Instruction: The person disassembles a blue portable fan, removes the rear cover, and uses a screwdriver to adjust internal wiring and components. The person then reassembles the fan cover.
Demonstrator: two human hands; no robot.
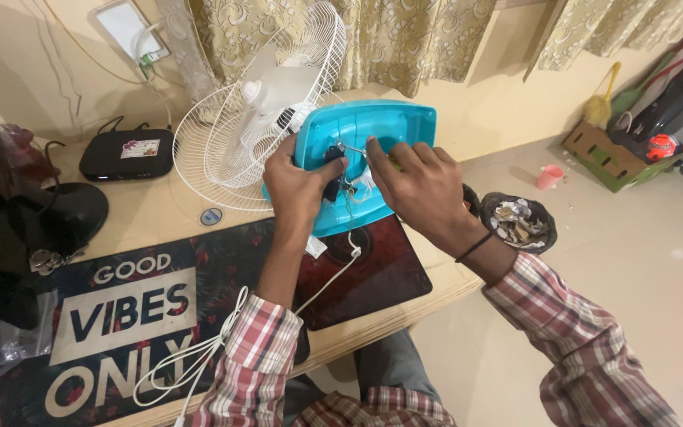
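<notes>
A black box with a pale rectangular label [126, 153] sits far left on the table [160, 212], a dark printed mat [120, 316] nearer. Mid-table, the left hand [298, 186] clasps the fan's turquoise base [373, 134]; right hand [420, 186] fingers pinch a screwdriver [357, 149]. Bare floor [634, 261] opens right.

Head view (single) looks down, close.
</notes>
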